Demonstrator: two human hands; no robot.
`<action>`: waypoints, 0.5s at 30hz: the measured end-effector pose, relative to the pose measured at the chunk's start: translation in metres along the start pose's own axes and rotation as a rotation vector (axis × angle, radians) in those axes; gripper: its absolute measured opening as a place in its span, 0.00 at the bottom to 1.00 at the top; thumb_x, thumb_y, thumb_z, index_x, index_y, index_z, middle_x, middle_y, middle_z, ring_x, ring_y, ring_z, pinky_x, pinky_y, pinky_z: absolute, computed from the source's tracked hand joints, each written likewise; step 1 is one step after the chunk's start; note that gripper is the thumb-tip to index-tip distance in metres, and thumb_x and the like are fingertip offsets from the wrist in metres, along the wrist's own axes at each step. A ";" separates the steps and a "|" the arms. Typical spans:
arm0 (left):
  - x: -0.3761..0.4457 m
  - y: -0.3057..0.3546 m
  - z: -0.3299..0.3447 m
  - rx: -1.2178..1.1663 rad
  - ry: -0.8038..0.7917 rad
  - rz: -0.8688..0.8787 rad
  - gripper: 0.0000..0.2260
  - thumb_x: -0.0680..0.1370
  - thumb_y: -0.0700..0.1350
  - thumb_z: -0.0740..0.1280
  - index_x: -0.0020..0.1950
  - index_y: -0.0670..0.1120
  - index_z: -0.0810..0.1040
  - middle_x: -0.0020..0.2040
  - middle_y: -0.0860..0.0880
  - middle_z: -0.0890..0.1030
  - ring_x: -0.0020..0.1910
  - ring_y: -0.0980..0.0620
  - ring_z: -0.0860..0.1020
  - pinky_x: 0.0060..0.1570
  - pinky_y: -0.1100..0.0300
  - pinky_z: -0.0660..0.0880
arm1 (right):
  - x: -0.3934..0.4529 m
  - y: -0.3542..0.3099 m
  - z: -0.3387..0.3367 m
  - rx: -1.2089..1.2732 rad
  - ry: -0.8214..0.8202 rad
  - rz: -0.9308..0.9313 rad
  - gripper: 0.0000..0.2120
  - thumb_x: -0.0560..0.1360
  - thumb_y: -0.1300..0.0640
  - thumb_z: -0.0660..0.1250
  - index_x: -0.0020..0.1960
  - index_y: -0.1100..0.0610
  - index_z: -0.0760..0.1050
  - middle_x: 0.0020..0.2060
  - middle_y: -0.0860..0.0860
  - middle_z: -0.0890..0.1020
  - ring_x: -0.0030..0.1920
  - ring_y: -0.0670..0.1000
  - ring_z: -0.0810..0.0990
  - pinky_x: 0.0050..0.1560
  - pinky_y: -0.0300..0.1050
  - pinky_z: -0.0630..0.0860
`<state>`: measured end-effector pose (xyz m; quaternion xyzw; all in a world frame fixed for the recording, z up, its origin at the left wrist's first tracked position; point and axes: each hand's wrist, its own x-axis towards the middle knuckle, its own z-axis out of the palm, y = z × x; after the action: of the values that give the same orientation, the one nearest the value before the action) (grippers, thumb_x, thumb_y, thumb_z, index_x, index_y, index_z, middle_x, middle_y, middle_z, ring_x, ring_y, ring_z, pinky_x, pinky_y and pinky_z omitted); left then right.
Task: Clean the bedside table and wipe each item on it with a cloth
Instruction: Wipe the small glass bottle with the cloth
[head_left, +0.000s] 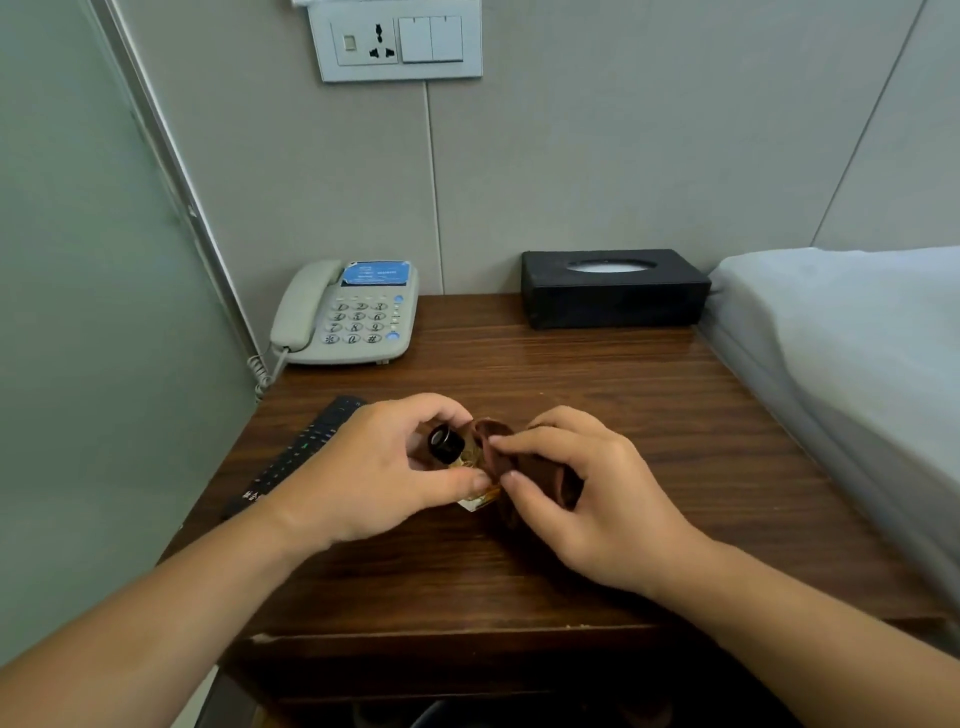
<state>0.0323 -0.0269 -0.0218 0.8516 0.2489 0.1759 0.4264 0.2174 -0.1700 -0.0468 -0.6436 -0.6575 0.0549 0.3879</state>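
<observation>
The small glass bottle with a black screw cap and a gold-and-white label (457, 457) sits in the left hand (374, 467), held a little above the dark wood-grain desk (597, 395) near the middle of its front half. The grip there is a pinch: thumb low against the label, fingers curled over the far side. The right hand (587, 499) pinches a folded dark brown cloth (511, 462) between thumb and fingertips, pressing it against the bottle's right side.

The bottle's long axis is tilted, cap up and toward the camera and left, base down and away toward the right; how steeply is hard to judge, since both hands cover most of the body.

Risks, as I judge them:
- The bottle is small and smooth and held by only a few fingertips. A firm rub from the cloth could push it out of the pinch, and it would drop on the desk or roll toward the front edge.
- Twisting the cloth round the neck could loosen the cap and let the contents leak onto the label and wood.
- The long black remote control (306, 452) lies just beside the left wrist along the desk's left edge; a sideways sweep of the forearm could knock it off.

The beige corded telephone (348, 317) at the back left corner and the black rectangular tissue box (613, 288) at the back right stand well apart from the hands.
</observation>
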 end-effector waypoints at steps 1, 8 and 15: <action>-0.001 -0.001 0.000 -0.010 0.000 -0.002 0.16 0.73 0.45 0.80 0.54 0.61 0.82 0.51 0.54 0.87 0.52 0.53 0.86 0.57 0.49 0.83 | 0.000 -0.001 -0.001 0.011 -0.011 -0.014 0.18 0.76 0.42 0.66 0.64 0.45 0.82 0.53 0.38 0.78 0.57 0.43 0.78 0.54 0.47 0.79; -0.006 -0.005 0.000 0.003 0.043 0.020 0.13 0.73 0.46 0.80 0.53 0.59 0.82 0.50 0.54 0.87 0.51 0.53 0.86 0.55 0.50 0.83 | 0.017 0.002 0.004 -0.150 0.040 0.012 0.14 0.79 0.48 0.68 0.63 0.47 0.82 0.52 0.40 0.78 0.54 0.42 0.76 0.54 0.43 0.79; -0.006 -0.004 0.000 0.036 0.046 0.035 0.14 0.74 0.48 0.79 0.55 0.58 0.82 0.51 0.56 0.86 0.51 0.55 0.86 0.54 0.52 0.84 | 0.021 0.005 0.000 -0.122 0.016 0.038 0.12 0.79 0.50 0.69 0.62 0.46 0.83 0.51 0.40 0.79 0.55 0.43 0.78 0.54 0.43 0.79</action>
<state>0.0260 -0.0287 -0.0255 0.8591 0.2469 0.1984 0.4021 0.2239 -0.1510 -0.0402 -0.6788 -0.6443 0.0169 0.3519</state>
